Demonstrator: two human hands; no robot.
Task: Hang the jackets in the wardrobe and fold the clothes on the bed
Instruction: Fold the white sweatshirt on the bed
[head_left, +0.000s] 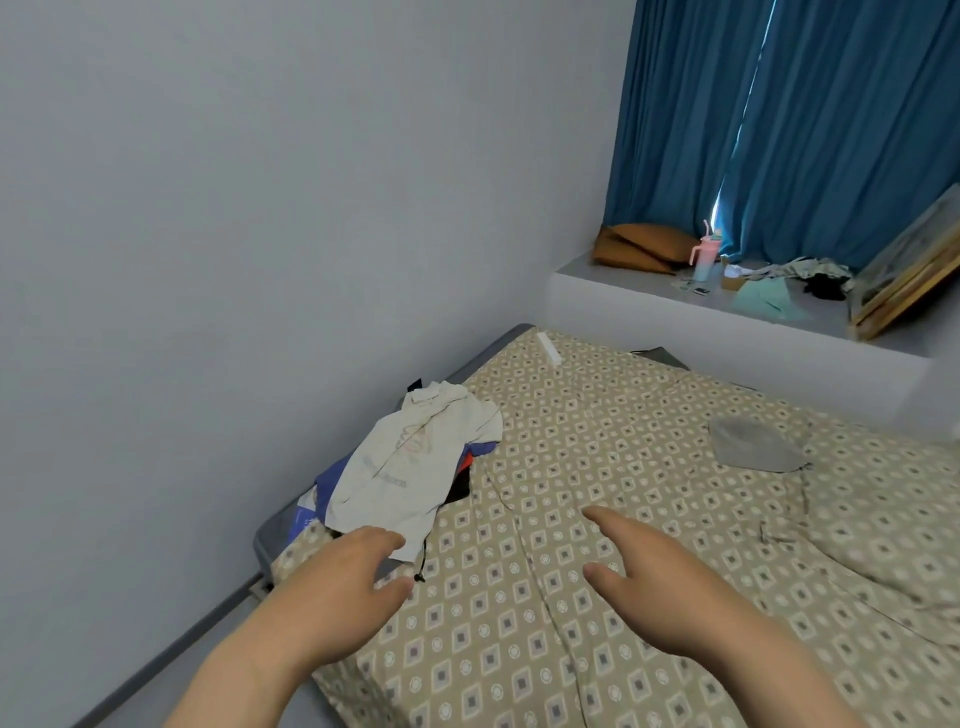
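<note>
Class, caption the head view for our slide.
Left hand and right hand reach toward the clothes pile on the patterned bed.

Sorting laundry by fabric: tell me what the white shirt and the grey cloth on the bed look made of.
White shirt: thin cotton-like fabric, matte, softly creased. Grey cloth: soft matte textile, limp and flat; weave too blurred to tell.

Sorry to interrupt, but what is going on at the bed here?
A person faces the bed, both hands open and empty. The left hand reaches toward the white shirt topping a pile of clothes by the wall; the right hand hovers over the bed beside it. A grey garment lies apart. Nothing looks folded yet.
</note>
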